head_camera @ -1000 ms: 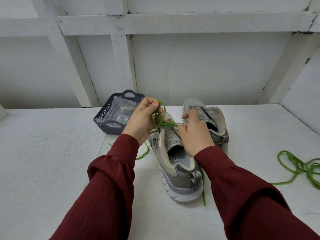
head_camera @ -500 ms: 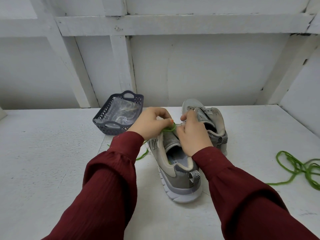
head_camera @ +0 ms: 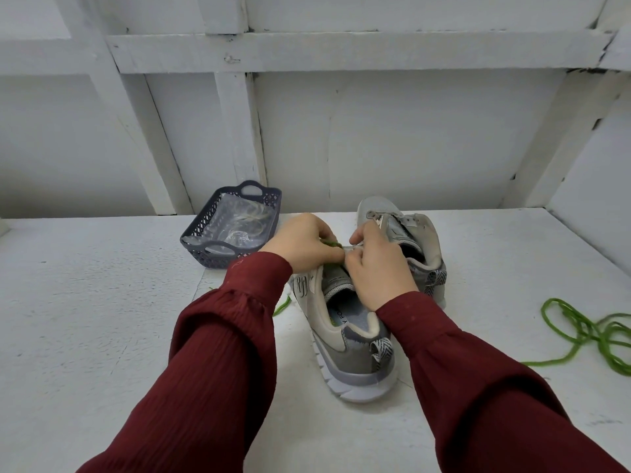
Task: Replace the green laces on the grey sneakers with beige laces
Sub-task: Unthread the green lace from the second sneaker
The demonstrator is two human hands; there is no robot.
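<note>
Two hands meet over the near sneaker (head_camera: 351,353) on the table (head_camera: 102,336): my left hand (head_camera: 304,244) pinches the green lace (head_camera: 329,243), my right hand (head_camera: 375,268) pinches its tip, so I'd draw it gently out.

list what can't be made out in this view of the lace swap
Head view only:
- eyelets of the near sneaker: hidden behind the left hand and right hand, so how far the green lace is threaded is unclear.
- what the right hand pinches: covered by its fingers.
- the loose green lace: cut off by the right edge.
- contents of the basket: blurred under glossy plastic.
</note>
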